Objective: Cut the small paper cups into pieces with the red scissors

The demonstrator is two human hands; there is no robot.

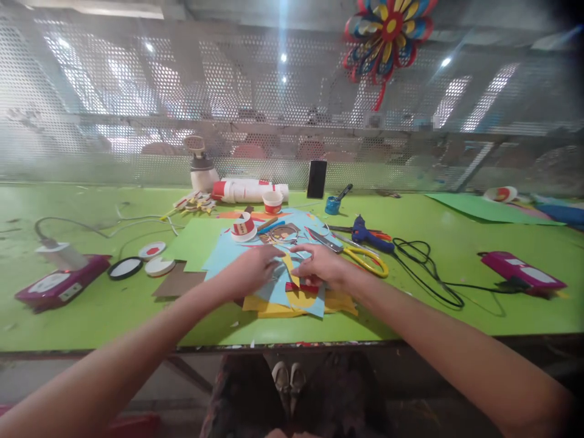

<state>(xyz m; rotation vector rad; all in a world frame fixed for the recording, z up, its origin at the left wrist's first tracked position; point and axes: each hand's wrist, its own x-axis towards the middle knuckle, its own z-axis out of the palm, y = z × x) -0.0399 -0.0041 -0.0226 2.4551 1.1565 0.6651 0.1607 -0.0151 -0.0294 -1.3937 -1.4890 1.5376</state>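
Observation:
My left hand [252, 267] rests with curled fingers on a light blue paper sheet [274, 286], its fingertips pinching a yellow paper strip [292, 277]. My right hand [322, 265] is closed beside it, pressing on a small red piece [298, 286] over the yellow sheets [274, 307]. The two hands nearly touch. Yellow-handled scissors [360, 255] lie just right of my right hand.
On the green table [456, 304]: a blue glue gun [369, 234] with black cord, pink boxes [522, 272] at both ends, round lids [125, 267], a paper cup [272, 201], glue bottles [246, 190], a phone [316, 179] against the mesh wall.

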